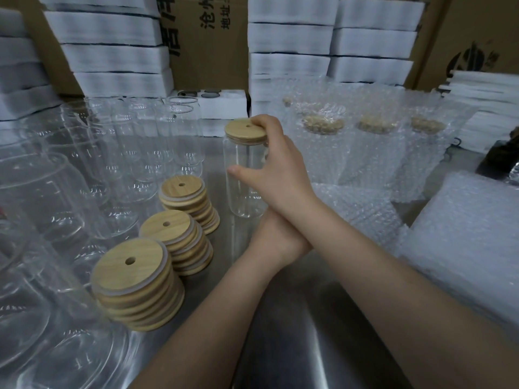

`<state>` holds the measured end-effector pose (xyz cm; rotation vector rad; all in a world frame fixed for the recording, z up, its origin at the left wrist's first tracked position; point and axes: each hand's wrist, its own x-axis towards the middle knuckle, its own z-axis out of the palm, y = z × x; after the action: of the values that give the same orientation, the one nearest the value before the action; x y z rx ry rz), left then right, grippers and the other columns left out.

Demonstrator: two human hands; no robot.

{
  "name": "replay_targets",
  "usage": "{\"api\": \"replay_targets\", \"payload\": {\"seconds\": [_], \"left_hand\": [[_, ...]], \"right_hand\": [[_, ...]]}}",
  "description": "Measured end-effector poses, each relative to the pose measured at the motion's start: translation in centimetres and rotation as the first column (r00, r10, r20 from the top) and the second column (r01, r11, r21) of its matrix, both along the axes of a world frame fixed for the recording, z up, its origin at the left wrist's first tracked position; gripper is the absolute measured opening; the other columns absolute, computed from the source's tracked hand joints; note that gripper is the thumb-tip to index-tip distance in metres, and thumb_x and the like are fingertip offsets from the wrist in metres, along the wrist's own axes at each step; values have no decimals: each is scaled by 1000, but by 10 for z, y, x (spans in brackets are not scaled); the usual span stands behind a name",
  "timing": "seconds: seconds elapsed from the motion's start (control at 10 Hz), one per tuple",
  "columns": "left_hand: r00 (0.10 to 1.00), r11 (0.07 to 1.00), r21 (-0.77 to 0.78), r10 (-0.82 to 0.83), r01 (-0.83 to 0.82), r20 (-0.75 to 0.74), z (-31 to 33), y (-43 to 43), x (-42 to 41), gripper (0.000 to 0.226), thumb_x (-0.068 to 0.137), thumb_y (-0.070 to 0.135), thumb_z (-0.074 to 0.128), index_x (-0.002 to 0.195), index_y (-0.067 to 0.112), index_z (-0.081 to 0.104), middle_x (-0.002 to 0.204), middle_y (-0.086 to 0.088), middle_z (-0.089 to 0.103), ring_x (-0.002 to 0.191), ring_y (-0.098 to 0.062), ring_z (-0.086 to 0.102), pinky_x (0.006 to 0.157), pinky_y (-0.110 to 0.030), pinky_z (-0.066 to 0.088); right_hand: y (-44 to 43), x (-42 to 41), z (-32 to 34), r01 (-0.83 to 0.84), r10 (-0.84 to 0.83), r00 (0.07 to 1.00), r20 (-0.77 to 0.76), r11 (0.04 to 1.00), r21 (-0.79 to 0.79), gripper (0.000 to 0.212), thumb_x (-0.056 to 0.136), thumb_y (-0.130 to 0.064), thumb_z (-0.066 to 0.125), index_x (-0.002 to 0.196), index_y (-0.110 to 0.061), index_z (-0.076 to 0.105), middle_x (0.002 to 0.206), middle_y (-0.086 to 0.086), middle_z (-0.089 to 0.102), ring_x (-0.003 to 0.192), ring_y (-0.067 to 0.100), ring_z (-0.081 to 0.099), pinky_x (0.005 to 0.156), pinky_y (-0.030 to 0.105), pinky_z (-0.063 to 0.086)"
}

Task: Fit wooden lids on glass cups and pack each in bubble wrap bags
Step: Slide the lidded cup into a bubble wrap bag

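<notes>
Standing upright, the glass cup (245, 189) points its lid (245, 132) upward.

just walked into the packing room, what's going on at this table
The right hand grips an upright glass cup, fingers over the wooden lid already on it, thumb on the glass. The left hand lies crossed under the right wrist by the cup's base, its fingers hidden. Three stacks of spare lids and unlidded cups sit to the left; cups in bubble wrap bags stand to the right.

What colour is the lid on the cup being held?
The lid is light tan wood with a small hole; head view.
</notes>
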<state>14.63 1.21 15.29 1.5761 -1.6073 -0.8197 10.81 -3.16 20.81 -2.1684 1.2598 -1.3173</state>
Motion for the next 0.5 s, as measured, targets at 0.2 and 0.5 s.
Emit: {"api": "replay_targets", "payload": {"seconds": [0.2, 0.5], "left_hand": [[986, 977, -163, -148, 135, -70, 10, 1, -5, 57, 68, 47, 65, 120, 26, 54, 115, 5, 62, 104, -9, 61, 80, -23, 50], [860, 997, -79, -57, 19, -507, 8, -2, 0, 62, 70, 3, 84, 120, 20, 51, 115, -1, 62, 97, -16, 65, 72, -26, 51]], "right_hand": [[28, -21, 9, -112, 88, 771, 630, 994, -2, 67, 79, -24, 81, 132, -30, 40, 131, -3, 49, 122, 17, 53, 96, 46, 53], [40, -61, 1, -384, -79, 382, 921, 893, 236, 64, 76, -43, 72, 132, -28, 46, 117, 4, 62, 101, 23, 65, 76, 53, 59]]}}
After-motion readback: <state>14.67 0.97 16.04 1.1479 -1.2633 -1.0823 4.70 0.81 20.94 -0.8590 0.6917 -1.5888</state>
